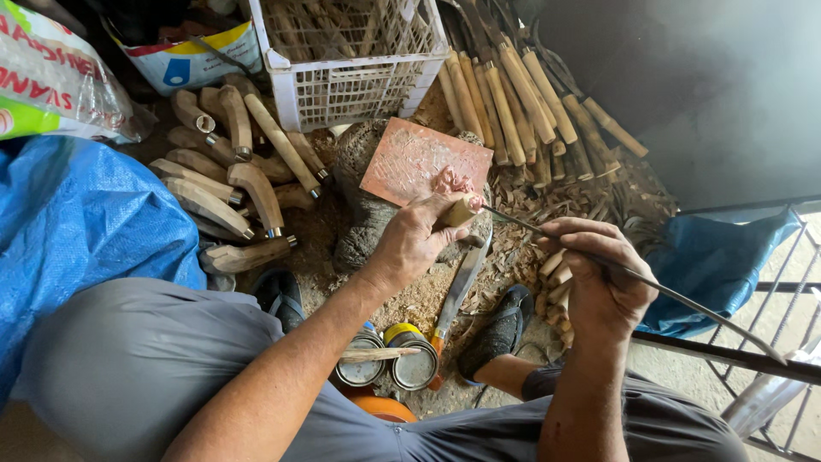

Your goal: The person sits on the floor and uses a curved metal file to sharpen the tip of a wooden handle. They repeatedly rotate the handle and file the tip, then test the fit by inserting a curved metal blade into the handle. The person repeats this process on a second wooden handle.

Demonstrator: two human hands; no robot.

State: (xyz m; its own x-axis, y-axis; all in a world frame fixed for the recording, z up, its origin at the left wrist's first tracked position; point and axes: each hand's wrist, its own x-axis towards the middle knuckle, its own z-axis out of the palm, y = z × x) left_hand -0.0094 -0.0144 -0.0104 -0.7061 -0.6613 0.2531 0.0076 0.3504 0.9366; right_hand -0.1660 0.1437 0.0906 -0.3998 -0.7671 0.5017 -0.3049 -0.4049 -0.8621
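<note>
Hands meet over a tree stump in the head view: the left hand pinches a short wooden handle between thumb and fingers, its end smeared with a pinkish paste, and holds it just above the stump beside a pink-stained flat board. The right hand has its fingers curled tight round a long thin metal rod, whose tip enters the end of the handle. To do this well, I judge the rod should stay in line with the handle's length, the left grip steady and low over the stump. Room is tight: finished handles lie piled on the left beside a blue tarp, longer ones lean behind, next to a white crate. A large knife lies on the shavings between the feet, near two open tins. The rod's far end hangs over a metal rack on the right, so that side needs care.
</note>
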